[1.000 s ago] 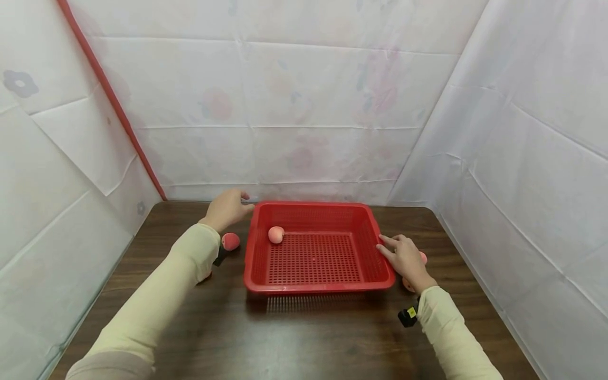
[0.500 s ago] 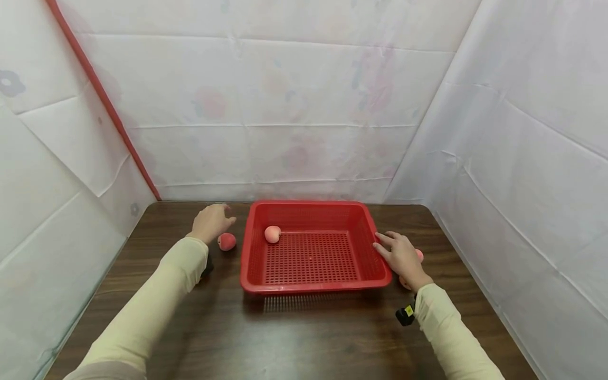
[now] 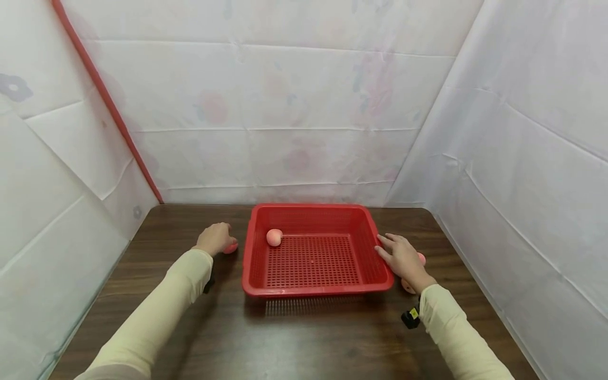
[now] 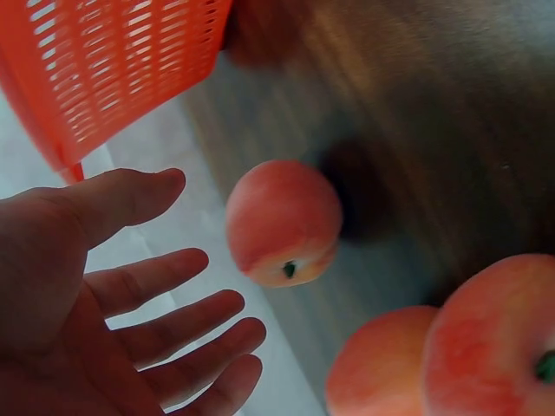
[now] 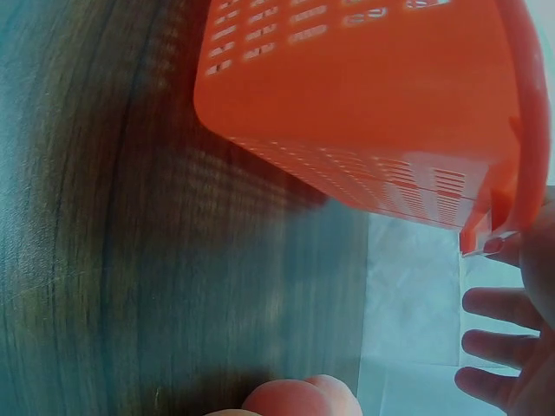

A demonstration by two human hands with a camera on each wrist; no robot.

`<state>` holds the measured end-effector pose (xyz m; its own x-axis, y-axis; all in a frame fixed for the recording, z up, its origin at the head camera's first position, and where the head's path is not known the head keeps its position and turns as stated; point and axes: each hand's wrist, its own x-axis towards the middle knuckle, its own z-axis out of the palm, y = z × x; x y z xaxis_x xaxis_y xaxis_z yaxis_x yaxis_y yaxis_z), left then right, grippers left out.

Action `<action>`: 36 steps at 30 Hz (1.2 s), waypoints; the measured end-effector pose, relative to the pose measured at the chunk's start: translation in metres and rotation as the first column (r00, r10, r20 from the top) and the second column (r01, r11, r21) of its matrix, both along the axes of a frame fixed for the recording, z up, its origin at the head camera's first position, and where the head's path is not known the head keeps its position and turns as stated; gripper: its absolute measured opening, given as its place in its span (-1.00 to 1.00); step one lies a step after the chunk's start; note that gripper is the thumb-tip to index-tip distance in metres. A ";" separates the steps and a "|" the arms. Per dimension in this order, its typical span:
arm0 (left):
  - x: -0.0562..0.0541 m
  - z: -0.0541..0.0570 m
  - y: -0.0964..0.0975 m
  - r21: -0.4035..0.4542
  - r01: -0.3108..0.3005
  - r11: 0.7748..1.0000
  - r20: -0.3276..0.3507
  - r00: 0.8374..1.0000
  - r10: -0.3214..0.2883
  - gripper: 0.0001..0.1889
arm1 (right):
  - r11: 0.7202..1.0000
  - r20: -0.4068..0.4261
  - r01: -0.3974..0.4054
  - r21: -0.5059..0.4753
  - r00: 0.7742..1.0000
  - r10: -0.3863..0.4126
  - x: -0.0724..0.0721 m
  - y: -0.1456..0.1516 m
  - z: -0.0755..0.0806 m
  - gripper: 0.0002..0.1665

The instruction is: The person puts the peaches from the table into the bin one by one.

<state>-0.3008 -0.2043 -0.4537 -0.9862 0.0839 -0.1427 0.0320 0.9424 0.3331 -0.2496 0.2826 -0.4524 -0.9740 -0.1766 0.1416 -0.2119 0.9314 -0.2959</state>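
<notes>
In the head view, a red plastic basket (image 3: 317,290) stands mid-table with one pink peach (image 3: 274,237) inside. My left hand (image 3: 215,238) is just left of it, over another peach (image 3: 230,247). The left wrist view shows that hand's fingers (image 4: 191,334) spread and straight, with a gap to the peach (image 4: 284,221). My right hand (image 3: 402,257) is at the basket's right rim. In the right wrist view one finger reaches under the rim (image 5: 526,130), the thumb is hidden behind it, and the other fingers (image 5: 499,347) extend free.
Two more peaches (image 4: 490,347) lie nearer me on the left side. Beside my right hand are further peaches (image 3: 407,286), partly covered by it. White patterned sheets (image 3: 304,105) enclose the brown wooden table (image 3: 294,343) at the back and both sides.
My left hand has moved off the basket's left rim, then down and nearer to the peach beside it. The right hand has stayed at the right rim.
</notes>
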 end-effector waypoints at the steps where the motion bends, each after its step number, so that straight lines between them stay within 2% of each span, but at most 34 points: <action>1: 0.001 -0.002 0.000 0.001 0.001 1.000 -0.003 1.000 -0.001 -0.50 | 1.000 0.003 0.001 0.001 1.000 -0.001 0.000 0.001 0.000 -0.39; 6: 0.004 -0.006 0.001 0.006 -0.011 1.000 -0.030 0.999 0.011 -0.65 | 1.000 -0.007 -0.005 -0.005 1.000 0.005 -0.001 0.002 -0.004 -0.40; 11: 0.004 -0.011 0.001 0.015 -0.011 1.000 -0.018 1.000 0.011 -0.77 | 1.000 -0.033 -0.008 -0.006 0.999 0.008 -0.002 0.002 -0.004 -0.42; 16: 0.002 -0.017 -0.005 0.038 -0.015 0.999 0.014 1.000 0.014 -0.74 | 1.000 -0.056 -0.023 -0.021 0.998 0.022 -0.003 0.002 -0.006 -0.43; 22: 0.000 -0.021 -0.010 0.055 -0.003 0.998 0.028 1.000 0.001 -0.60 | 0.999 -0.061 -0.015 -0.036 0.998 0.013 -0.003 0.002 -0.008 -0.43; 26: 0.000 -0.024 -0.011 0.052 0.007 0.999 0.005 1.000 -0.007 -0.58 | 0.999 -0.046 -0.016 -0.045 0.999 0.013 -0.003 0.003 -0.008 -0.42; 31: -0.001 -0.026 -0.010 0.052 0.019 0.998 -0.031 0.999 -0.017 -0.65 | 0.998 -0.030 -0.015 -0.054 0.999 0.014 -0.003 0.004 -0.009 -0.42; 36: -0.002 -0.025 -0.010 0.051 0.014 0.999 -0.028 1.000 -0.013 -0.61 | 0.998 -0.032 -0.015 -0.059 0.999 0.013 -0.003 0.004 -0.009 -0.42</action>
